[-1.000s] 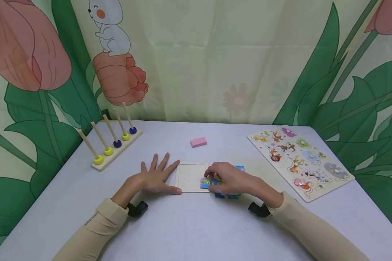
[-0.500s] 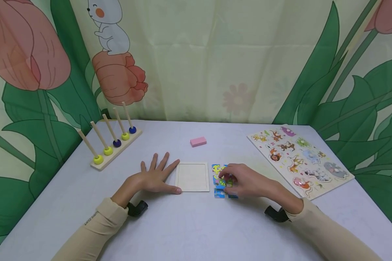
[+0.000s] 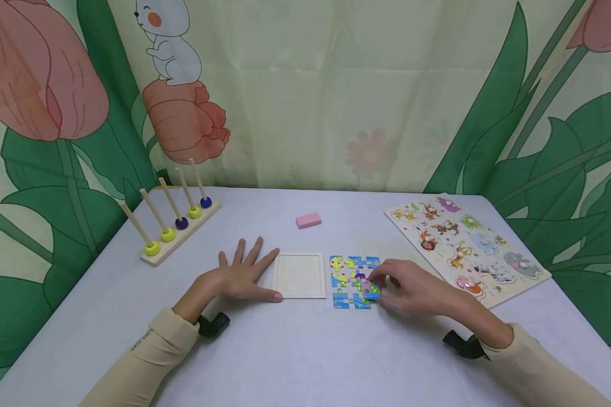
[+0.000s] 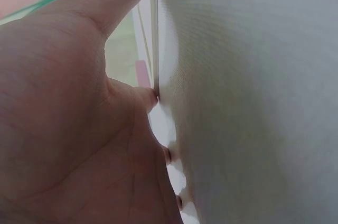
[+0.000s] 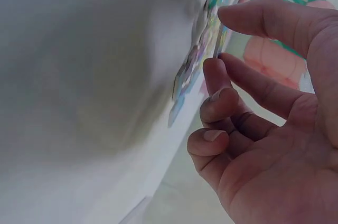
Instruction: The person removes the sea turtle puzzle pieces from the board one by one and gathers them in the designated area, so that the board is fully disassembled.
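Note:
My left hand (image 3: 239, 280) lies on the table with fingers spread, its thumb and index finger touching the left edge of a shallow wooden puzzle tray (image 3: 299, 276). In the left wrist view the tray's edge (image 4: 155, 34) runs beside the thumb. Right of the tray lies a block of colourful jigsaw pieces (image 3: 339, 280). At the right side of that block, my right hand (image 3: 417, 287) pinches a puzzle piece (image 3: 371, 288) between thumb and fingertips. The right wrist view shows this piece (image 5: 219, 39) edge-on, above the other pieces; part of the block is hidden under it.
A bead stacker (image 3: 183, 237) with several pegs and yellow and blue beads stands at the left. A pink block (image 3: 308, 220) lies behind the tray. An animal peg-puzzle board (image 3: 463, 249) lies at the right. A printed curtain (image 3: 305, 113) hangs behind the table.
My right hand has moved right, from the tray's right edge to the right side of the jigsaw block, with the piece in its fingers. The left hand stays in place.

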Demonstrator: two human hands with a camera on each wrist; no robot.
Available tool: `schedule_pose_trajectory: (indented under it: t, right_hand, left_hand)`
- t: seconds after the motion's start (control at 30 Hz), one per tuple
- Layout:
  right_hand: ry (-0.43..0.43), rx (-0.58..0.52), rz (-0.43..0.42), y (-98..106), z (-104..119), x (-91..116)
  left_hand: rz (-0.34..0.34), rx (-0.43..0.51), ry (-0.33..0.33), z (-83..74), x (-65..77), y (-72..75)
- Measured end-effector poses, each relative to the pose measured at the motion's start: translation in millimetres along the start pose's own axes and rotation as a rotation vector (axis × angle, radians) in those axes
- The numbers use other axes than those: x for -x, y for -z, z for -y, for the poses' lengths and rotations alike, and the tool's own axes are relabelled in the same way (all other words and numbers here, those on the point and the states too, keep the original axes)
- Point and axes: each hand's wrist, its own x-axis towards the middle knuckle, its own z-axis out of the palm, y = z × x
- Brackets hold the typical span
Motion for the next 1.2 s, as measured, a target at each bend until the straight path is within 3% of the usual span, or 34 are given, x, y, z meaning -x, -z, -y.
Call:
schedule_pose_trajectory:
  t: [0.43,0.63,1.2]
  right_hand:
    - [-0.025,0.02,0.02,4,-8,22]
    - [-0.046,0.005,0.061,3,-6,22]
    - [-0.041,0.013,0.077,1,-8,23]
  left_hand:
    - [-0.016,-0.012,-0.008,1.9,0.4,-0.7]
    - [-0.01,-0.018,-0.005,1.6,-0.4,-1.2]
    - [-0.012,-0.019,-0.008,1.4,-3.1,-2.2]
